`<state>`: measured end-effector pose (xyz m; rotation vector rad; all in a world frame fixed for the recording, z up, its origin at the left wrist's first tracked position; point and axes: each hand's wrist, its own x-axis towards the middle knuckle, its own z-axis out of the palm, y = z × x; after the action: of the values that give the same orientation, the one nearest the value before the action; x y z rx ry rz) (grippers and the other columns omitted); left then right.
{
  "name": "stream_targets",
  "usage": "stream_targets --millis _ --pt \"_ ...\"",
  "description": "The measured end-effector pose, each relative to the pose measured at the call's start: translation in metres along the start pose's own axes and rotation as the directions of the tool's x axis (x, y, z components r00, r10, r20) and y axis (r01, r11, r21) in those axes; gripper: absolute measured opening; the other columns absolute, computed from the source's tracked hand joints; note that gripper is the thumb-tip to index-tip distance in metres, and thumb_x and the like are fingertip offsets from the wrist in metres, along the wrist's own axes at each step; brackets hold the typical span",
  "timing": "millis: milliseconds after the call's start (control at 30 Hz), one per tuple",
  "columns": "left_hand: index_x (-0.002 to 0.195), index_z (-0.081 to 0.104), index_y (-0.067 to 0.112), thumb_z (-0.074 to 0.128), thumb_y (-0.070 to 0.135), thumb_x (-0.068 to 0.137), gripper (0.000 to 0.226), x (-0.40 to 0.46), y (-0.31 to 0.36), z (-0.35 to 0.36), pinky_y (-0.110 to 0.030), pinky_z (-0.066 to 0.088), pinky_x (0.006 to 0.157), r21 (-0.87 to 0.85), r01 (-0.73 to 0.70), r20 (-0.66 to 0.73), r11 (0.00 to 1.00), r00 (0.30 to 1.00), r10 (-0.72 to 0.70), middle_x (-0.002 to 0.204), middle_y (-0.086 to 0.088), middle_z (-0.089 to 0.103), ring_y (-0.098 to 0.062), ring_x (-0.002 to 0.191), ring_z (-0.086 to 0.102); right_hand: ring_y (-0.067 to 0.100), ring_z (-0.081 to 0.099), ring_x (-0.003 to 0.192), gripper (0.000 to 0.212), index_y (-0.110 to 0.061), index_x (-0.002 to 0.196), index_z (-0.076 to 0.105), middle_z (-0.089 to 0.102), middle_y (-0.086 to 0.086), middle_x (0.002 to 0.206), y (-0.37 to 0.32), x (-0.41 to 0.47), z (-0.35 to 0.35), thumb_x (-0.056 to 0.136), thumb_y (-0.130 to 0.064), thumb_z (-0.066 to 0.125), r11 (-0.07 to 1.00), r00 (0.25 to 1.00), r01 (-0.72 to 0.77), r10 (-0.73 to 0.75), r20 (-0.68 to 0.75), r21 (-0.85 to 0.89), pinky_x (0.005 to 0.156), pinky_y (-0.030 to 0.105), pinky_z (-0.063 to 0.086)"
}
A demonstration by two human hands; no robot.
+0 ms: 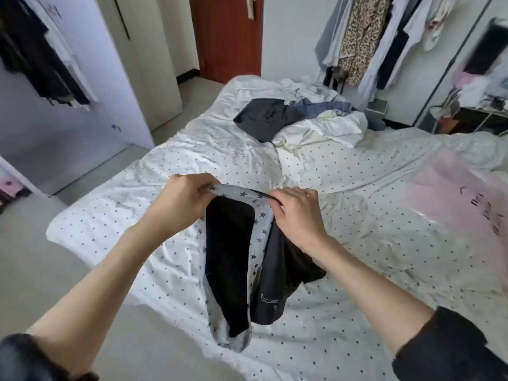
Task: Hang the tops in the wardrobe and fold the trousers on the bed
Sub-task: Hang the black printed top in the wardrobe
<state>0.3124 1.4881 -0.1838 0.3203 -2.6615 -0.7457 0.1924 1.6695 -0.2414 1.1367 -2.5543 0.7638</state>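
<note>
A black garment (229,259) with a pale grey, star-printed band hangs above the bed (357,215). My left hand (181,202) pinches the band at its left end and my right hand (298,215) grips it at its right end, stretching it between them. Dark fabric drapes down from both hands onto the spotted sheet. Further back on the bed lies a heap of clothes (297,119): a dark grey piece, a blue one and white ones. Whether the held garment is a top or trousers I cannot tell.
A wardrobe (68,86) with dark clothes hanging stands open at the left. A rail of hanging clothes (371,37) is at the back right, beside a red door (225,37). A pink plastic bag (461,204) lies on the bed's right side.
</note>
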Motion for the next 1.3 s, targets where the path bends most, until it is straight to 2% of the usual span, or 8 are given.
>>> stream_targets --millis 200,400,533,633,767,833,1033,1300 --pt "0.096 0.069 0.006 0.061 0.006 0.086 0.013 -0.032 -0.074 -0.121 -0.03 0.042 0.072 0.176 0.099 -0.199 0.979 0.978 -0.063 0.081 -0.01 0.069 -0.031 0.075 0.058 0.021 0.062 0.09 0.02 -0.012 0.104 0.067 0.07 0.002 0.097 -0.133 0.091 0.005 0.093 -0.01 0.051 0.907 0.988 -0.11 0.056 0.142 0.407 0.085 0.035 0.046" --pt "0.099 0.068 0.005 0.061 0.003 0.085 0.016 -0.037 -0.162 -0.207 -0.018 0.031 0.07 0.268 0.254 -0.386 0.929 0.912 -0.138 0.091 -0.01 0.068 -0.03 0.084 0.061 0.005 0.036 0.056 0.035 -0.022 0.062 0.04 0.039 -0.008 0.06 -0.231 0.167 0.048 0.096 -0.013 0.046 0.842 0.932 -0.074 -0.133 0.338 0.535 0.058 0.027 0.028" --pt "0.101 0.068 0.004 0.056 -0.002 0.084 0.022 -0.028 -0.22 -0.257 -0.021 0.037 0.08 0.289 0.38 -0.465 0.879 0.858 -0.218 0.099 -0.011 0.069 -0.03 0.095 0.062 0.011 0.043 0.067 0.031 -0.015 0.077 0.044 0.044 -0.008 0.067 -0.287 0.211 0.095 0.098 -0.037 0.039 0.837 0.851 0.055 -0.324 0.414 0.544 0.06 0.025 0.032" --pt "0.103 0.068 0.005 0.053 -0.005 0.082 0.028 -0.021 -0.261 -0.301 -0.026 0.042 0.084 0.278 0.463 -0.513 0.841 0.812 -0.277 0.1 -0.01 0.07 -0.029 0.093 0.063 0.0 0.039 0.068 0.055 -0.017 0.101 0.044 0.049 -0.013 0.072 -0.334 0.248 0.129 0.082 -0.069 0.046 0.855 0.761 0.26 -0.467 0.449 0.449 0.07 0.031 0.03" --pt "0.1 0.069 0.004 0.052 -0.008 0.081 0.028 -0.02 -0.312 -0.354 -0.026 0.041 0.081 0.315 0.523 -0.573 0.792 0.77 -0.28 0.098 -0.012 0.07 -0.03 0.087 0.064 0.019 0.054 0.083 0.019 -0.022 0.106 0.038 0.06 -0.001 0.097 -0.389 0.31 0.177 0.092 -0.024 0.051 0.829 0.762 0.481 -0.556 0.333 0.284 0.08 0.036 0.026" --pt "0.099 0.069 0.002 0.053 -0.007 0.082 0.025 -0.028 -0.34 -0.379 -0.027 0.042 0.08 0.299 0.566 -0.62 0.768 0.727 -0.295 0.096 -0.014 0.07 -0.031 0.087 0.064 0.026 0.054 0.101 0.025 -0.02 0.108 0.043 0.057 0.001 0.114 -0.418 0.343 0.203 0.086 -0.008 0.047 0.842 0.799 0.496 -0.538 0.269 0.211 0.08 0.036 0.024" --pt "0.102 0.069 0.003 0.055 -0.007 0.079 0.028 -0.054 -0.436 -0.447 -0.035 0.045 0.085 0.256 0.663 -0.68 0.703 0.641 -0.356 0.098 -0.016 0.07 -0.035 0.091 0.063 0.027 0.056 0.101 0.027 -0.015 0.114 0.056 0.053 0.006 0.112 -0.5 0.41 0.261 0.088 -0.012 0.046 0.849 0.839 0.528 -0.517 0.17 -0.02 0.083 0.038 0.027" --pt "0.105 0.067 0.004 0.053 -0.002 0.086 0.025 -0.053 -0.6 -0.541 -0.03 0.038 0.089 0.064 0.72 -0.649 0.691 0.555 -0.519 0.107 -0.017 0.067 -0.035 0.106 0.058 0.032 0.056 0.103 0.038 -0.018 0.114 0.061 0.066 0.009 0.108 -0.645 0.477 0.336 0.086 -0.002 0.042 0.925 0.908 0.283 -0.343 0.239 0.253 0.084 0.034 0.04"
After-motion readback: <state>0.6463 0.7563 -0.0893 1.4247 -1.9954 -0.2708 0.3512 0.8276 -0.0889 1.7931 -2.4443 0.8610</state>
